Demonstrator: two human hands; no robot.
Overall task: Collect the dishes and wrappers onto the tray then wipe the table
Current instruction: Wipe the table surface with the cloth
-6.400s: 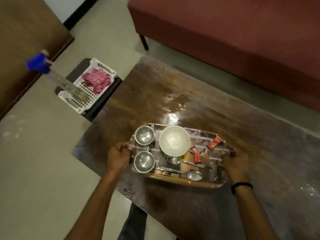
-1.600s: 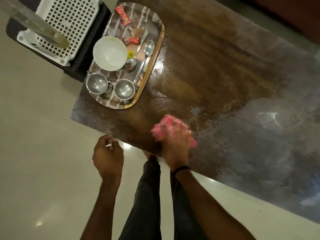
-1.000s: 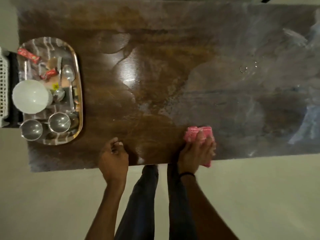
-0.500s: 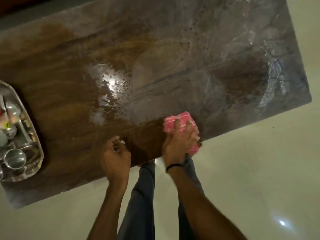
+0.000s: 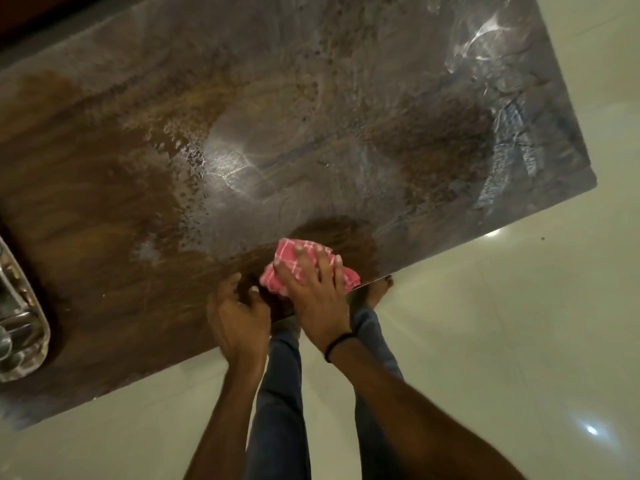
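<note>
A folded pink checked cloth (image 5: 289,259) lies on the glossy brown table (image 5: 263,140) close to its near edge. My right hand (image 5: 313,289) presses flat on the cloth with its fingers spread and straight. My left hand (image 5: 239,315) rests at the table's near edge just left of the cloth, fingers loosely curled, holding nothing. The tray (image 5: 20,327) sits at the table's far left end, mostly cut off by the frame, so its dishes barely show. The tabletop is streaked with wet patches and smears.
Pale glossy floor tiles (image 5: 502,341) surround the table on the near and right sides. My legs in blue jeans (image 5: 280,393) stand right against the table's near edge. The table's right corner (image 5: 594,183) lies to the far right.
My right hand has slid the cloth a little to the right along the near edge. The view swung right, pushing the tray further out of frame. My left hand stays at the edge.
</note>
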